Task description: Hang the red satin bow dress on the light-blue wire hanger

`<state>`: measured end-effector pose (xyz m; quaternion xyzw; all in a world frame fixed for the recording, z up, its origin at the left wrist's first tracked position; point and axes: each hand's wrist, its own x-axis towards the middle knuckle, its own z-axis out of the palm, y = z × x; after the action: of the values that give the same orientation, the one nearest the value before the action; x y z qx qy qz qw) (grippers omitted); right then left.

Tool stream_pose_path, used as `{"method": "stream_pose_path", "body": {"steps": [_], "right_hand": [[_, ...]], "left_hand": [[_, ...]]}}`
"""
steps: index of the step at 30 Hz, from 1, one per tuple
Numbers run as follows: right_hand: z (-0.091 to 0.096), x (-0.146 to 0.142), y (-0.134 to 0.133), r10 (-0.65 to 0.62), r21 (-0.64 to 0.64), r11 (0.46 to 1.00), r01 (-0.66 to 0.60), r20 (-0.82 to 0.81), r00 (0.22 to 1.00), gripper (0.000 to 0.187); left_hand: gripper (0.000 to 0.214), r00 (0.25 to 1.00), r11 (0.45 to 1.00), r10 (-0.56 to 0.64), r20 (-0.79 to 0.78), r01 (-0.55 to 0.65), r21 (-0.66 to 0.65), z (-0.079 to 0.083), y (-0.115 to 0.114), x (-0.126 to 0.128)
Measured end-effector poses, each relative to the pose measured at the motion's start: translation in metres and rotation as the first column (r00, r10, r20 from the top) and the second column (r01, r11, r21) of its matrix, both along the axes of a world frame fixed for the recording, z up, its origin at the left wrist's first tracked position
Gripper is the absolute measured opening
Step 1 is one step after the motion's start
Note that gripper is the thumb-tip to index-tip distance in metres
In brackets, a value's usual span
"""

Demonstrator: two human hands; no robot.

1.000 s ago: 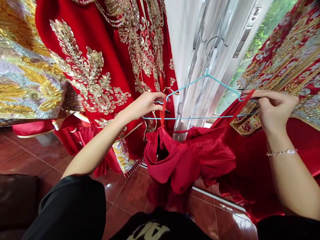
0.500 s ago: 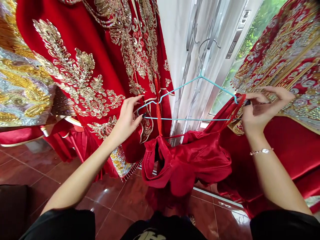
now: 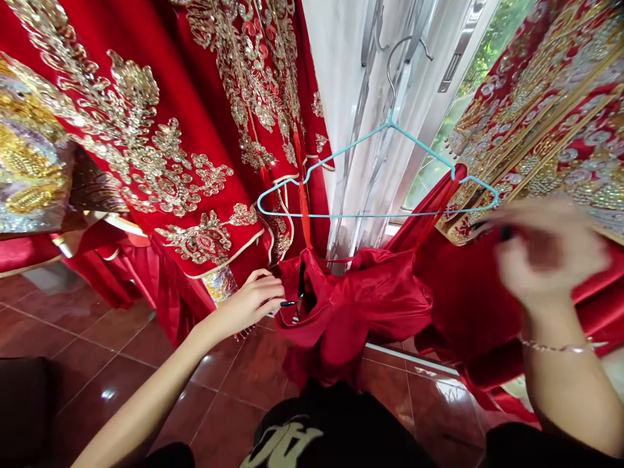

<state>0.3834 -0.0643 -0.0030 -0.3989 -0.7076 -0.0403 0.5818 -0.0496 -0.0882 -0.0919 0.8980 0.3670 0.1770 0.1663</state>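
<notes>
A red satin dress [image 3: 361,292] hangs by thin straps from a light-blue hanger [image 3: 385,214]. One strap sits in each of the hanger's notches. My left hand [image 3: 256,300] is closed on the upper left edge of the dress, its thumb at the opening. Smeared by motion, my right hand [image 3: 556,250] is off the hanger, to the right of its right end, and its fingers do not show clearly. The hanger's metal hook is up beside the door handle [image 3: 373,39]; whether it rests on it I cannot tell.
A red garment with gold beadwork [image 3: 131,143] hangs on the left. Another beaded red garment [image 3: 546,117] hangs on the right, close to my right hand. Behind the hanger are a white door [image 3: 336,78] and glass. Red tiles [image 3: 244,383] cover the floor.
My left hand has let go of the hanger's left end and moved down to the dress edge. My right hand has left the strap and hanger, moving right and down.
</notes>
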Motion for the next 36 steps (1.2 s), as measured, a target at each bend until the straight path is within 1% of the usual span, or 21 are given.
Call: {"method": "stream_pose_path", "body": {"steps": [1,2,3,4,6,8,10,11,13,14,17,19,22,24,26,28,29,31,33,35,36], "right_hand": [[-0.013,-0.007,-0.006,0.053,-0.026,0.998,-0.049,0.182,0.982,0.012],[-0.026,-0.010,-0.008,0.091,-0.116,0.992,-0.058,0.306,0.948,0.014],[-0.038,-0.009,-0.006,0.112,-0.233,0.972,-0.020,0.389,0.914,0.018],[-0.051,-0.004,-0.002,0.120,-0.382,0.922,0.060,0.431,0.894,0.024],[-0.075,0.011,0.012,0.082,-0.577,0.789,0.210,0.438,0.895,0.030],[-0.097,0.026,0.027,0.047,-0.700,0.656,0.281,0.410,0.911,0.034],[-0.113,0.038,0.037,0.028,-0.738,0.605,0.298,0.394,0.919,0.026],[-0.118,0.041,0.039,0.017,-0.747,0.592,0.302,0.385,0.923,0.019],[-0.120,0.046,0.041,-0.028,-0.753,0.579,0.313,0.365,0.931,0.006],[-0.117,0.047,0.042,-0.060,-0.754,0.576,0.316,0.347,0.936,0.001],[-0.100,0.051,0.042,-0.138,-0.761,0.586,0.277,0.243,0.960,0.005],[-0.088,0.050,0.041,-0.117,-0.794,0.593,0.136,0.082,0.990,0.007],[-0.080,0.043,0.035,-0.032,-0.810,0.571,-0.136,-0.187,0.982,0.013],[-0.078,0.036,0.027,0.000,-0.788,0.561,-0.256,-0.309,0.951,0.017],[-0.078,0.029,0.018,0.022,-0.725,0.576,-0.378,-0.448,0.894,0.019],[-0.075,0.022,0.010,0.060,-0.613,0.616,-0.495,-0.590,0.805,0.022],[-0.072,0.019,0.007,0.085,-0.552,0.642,-0.532,-0.639,0.765,0.024],[-0.065,0.012,0.001,0.128,-0.455,0.693,-0.560,-0.686,0.716,0.029],[-0.059,0.007,-0.002,0.138,-0.381,0.745,-0.547,-0.715,0.685,0.034],[-0.054,0.006,-0.003,0.120,-0.301,0.815,-0.495,-0.748,0.653,0.039],[-0.052,0.006,-0.003,0.113,-0.254,0.851,-0.459,-0.766,0.633,0.042]], "left_hand": [[0.037,1.000,1.000,-0.008,0.010,0.008,-0.023,0.000,0.000,0.000],[0.037,0.999,0.999,-0.003,0.032,0.005,-0.036,0.001,0.000,0.001],[0.032,0.998,0.999,0.006,0.061,-0.003,-0.047,0.001,-0.001,0.002],[0.028,0.996,0.998,0.010,0.087,-0.005,-0.058,0.002,-0.001,0.003],[0.025,0.995,0.995,-0.030,0.096,0.040,-0.097,0.001,-0.002,0.006],[0.022,0.990,0.978,-0.134,0.046,0.140,-0.156,0.001,-0.001,0.009],[0.028,0.980,0.963,-0.198,0.011,0.196,-0.187,0.001,0.001,0.011],[0.033,0.979,0.961,-0.205,0.015,0.204,-0.187,0.002,0.002,0.011],[0.038,0.978,0.963,-0.195,0.071,0.205,-0.177,0.007,0.004,0.009],[0.038,0.977,0.962,-0.185,0.106,0.202,-0.184,0.011,0.005,0.008],[0.029,0.974,0.935,-0.157,0.164,0.200,-0.293,0.027,0.007,0.004],[0.024,0.979,0.915,-0.135,0.155,0.183,-0.358,0.037,0.009,0.001],[0.027,0.986,0.922,-0.100,0.135,0.143,-0.361,0.044,0.012,-0.003],[0.025,0.991,0.941,-0.075,0.109,0.107,-0.322,0.043,0.014,-0.006],[0.017,0.994,0.977,0.004,0.105,0.019,-0.211,0.041,0.016,-0.008],[0.011,0.966,0.989,0.147,0.212,-0.140,-0.045,0.040,0.019,-0.008],[0.011,0.926,0.972,0.217,0.309,-0.233,0.017,0.040,0.021,-0.008],[0.017,0.807,0.915,0.320,0.497,-0.399,0.059,0.045,0.024,-0.008],[0.021,0.706,0.862,0.407,0.580,-0.506,0.010,0.052,0.029,-0.009],[0.018,0.661,0.834,0.514,0.547,-0.536,-0.136,0.060,0.033,-0.012],[0.017,0.642,0.820,0.559,0.525,-0.522,-0.235,0.064,0.036,-0.014]]}}
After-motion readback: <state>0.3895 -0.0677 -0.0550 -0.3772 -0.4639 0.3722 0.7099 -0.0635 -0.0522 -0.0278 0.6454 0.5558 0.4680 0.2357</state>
